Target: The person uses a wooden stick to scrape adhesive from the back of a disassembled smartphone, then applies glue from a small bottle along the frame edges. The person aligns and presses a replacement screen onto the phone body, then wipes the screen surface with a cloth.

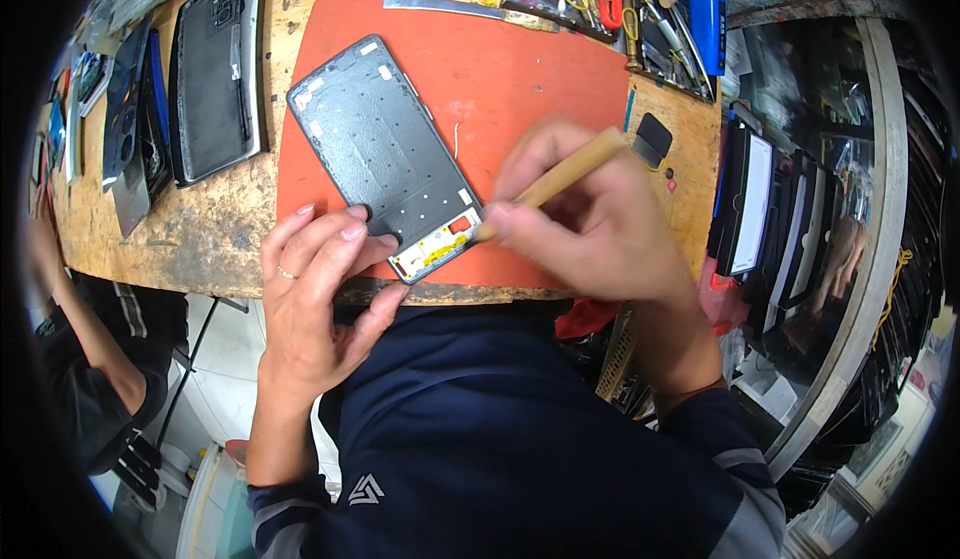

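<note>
A dark phone frame (375, 134) lies tilted on the orange mat (540, 79), its lower end carrying a pale panel with yellow and red parts. My left hand (325, 294) grips that lower end, fingertips on the near left edge and thumb below the bottom edge. My right hand (570, 214) is closed on a tan stick tool (578, 166), whose tip is at the yellow part by the frame's lower right edge. A thin white strand (456, 139) lies beside the frame's right side.
Black phone parts (215, 89) lie at the left; trays of tools (670, 29) and yellow cables line the back. A small dark piece (652, 141) sits on the wooden bench (150, 249). Stacked boxes (750, 209) stand at right. Another person's arm (90, 329) is at far left.
</note>
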Demonstrator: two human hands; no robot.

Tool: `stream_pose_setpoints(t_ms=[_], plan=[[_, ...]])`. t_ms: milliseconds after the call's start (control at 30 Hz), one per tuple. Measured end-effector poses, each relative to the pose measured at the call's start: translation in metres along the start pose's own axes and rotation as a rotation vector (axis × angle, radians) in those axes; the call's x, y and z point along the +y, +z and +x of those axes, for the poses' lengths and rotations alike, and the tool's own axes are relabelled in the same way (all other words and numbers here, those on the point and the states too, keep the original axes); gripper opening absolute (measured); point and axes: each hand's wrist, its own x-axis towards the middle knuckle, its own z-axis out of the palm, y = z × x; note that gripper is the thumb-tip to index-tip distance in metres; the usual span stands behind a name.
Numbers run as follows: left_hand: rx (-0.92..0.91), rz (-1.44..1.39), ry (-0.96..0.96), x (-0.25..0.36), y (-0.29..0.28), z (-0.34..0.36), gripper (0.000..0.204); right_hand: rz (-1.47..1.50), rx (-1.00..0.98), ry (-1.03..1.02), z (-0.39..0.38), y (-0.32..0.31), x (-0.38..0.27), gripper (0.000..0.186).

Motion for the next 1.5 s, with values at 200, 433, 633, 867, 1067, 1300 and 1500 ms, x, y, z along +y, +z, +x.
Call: stream_pose_setpoints(t_ms=[200, 433, 633, 867, 1067, 1300, 1500], plan=[[0.003, -0.015, -0.002, -0.001, 0.000, 0.001, 0.083, 0.127, -0.054, 0.113, -0.001, 0.012, 0.002, 0.014], [0.035, 0.015, 0.011, -0.001, 0.002, -0.002, 0.087, 0.017, -0.050, -0.031, -0.010, 0.033, 0.007, 0.015], [0.076, 0.005, 0.041, -0.004, 0.006, -0.002, 0.084, 0.045, 0.220, -0.331, -0.020, 0.061, 0.023, 0.023], [0.054, 0.036, 0.044, -0.002, 0.004, -0.001, 0.086, -0.004, 0.130, -0.315, -0.021, 0.053, 0.016, 0.023], [0.018, 0.057, 0.048, 0.001, 0.001, -0.003, 0.053, -0.285, 0.285, -0.459, -0.014, 0.017, 0.005, 0.016], [0.004, 0.174, 0.071, 0.023, 0.010, -0.010, 0.031, -0.192, 0.516, 0.024, -0.024, -0.007, -0.003, 0.032], [0.063, -0.072, 0.084, 0.033, -0.008, -0.009, 0.023, -0.589, 0.605, 0.116, -0.019, -0.016, 0.008, 0.058]])
